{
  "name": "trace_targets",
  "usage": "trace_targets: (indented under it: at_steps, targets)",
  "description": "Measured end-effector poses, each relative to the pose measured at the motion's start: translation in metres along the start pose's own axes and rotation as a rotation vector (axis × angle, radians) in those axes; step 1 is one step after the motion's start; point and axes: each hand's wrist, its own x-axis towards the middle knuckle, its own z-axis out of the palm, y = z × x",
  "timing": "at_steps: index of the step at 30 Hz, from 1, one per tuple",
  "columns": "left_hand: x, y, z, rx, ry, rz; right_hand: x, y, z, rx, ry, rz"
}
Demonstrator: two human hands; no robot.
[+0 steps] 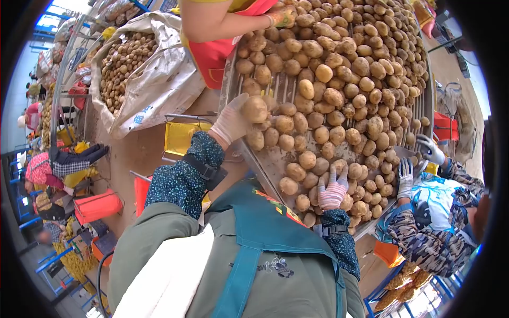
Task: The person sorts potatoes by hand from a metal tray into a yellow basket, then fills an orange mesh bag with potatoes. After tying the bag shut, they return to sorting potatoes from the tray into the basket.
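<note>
A heap of brown potatoes [339, 95] covers the metal sorting table [263, 157] in front of me. My left hand [233, 121], in a whitish glove, is closed on a large potato [255, 109] at the table's left edge. Several loose potatoes lie just right of that hand. Nearer my body, my right hand [334, 190] wears a pink-striped glove. Its fingers are spread and rest among potatoes at the near side of the heap, with no clear grip on any one; its palm side is hidden.
A co-worker's gloved hand [283, 17] touches potatoes at the upper left of the heap. Another co-worker's gloved hands [405, 177] are at the right edge. A large white sack [164, 69] of potatoes stands at left, near a yellow bin [183, 139].
</note>
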Motion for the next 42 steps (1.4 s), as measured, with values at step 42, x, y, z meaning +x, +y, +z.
trace_targets:
  at_steps: [42]
  targets:
    - [0.223, -0.002, 0.080, 2.320, 0.547, 0.603, 0.004, 0.000, -0.008, 0.063, -0.002, 0.020]
